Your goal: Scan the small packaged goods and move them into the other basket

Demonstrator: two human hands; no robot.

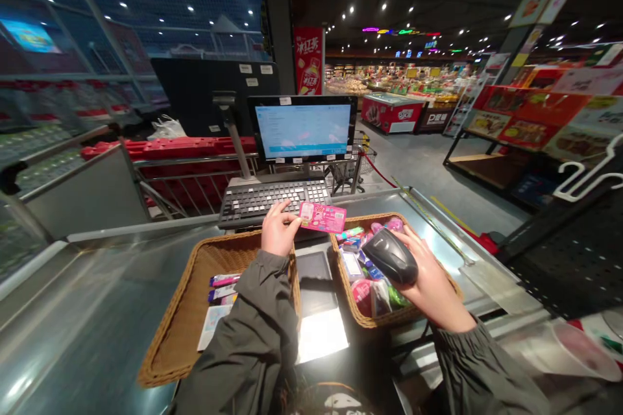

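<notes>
Between the thumb and fingers of my left hand [280, 230] is the left end of a flat pink printed packet [323, 216], held in front of the keyboard [272, 198]. My right hand [428, 272] is wrapped round a black handheld barcode scanner [390, 256], its head pointing left. Beneath the scanner stands a wicker basket [363, 321] filled with small colourful packaged goods [351, 266]. Below my left forearm is a second wicker basket [180, 298], with several small packets [224, 288] lying in it; the sleeve hides part of it.
A lit monitor [305, 130] stands behind the keyboard, with a second dark screen [209, 94] to its left. The metal counter [92, 311] runs under both baskets. At the right are a display rack [530, 117] and white hangers [586, 175]; a red freezer [392, 113] stands farther back.
</notes>
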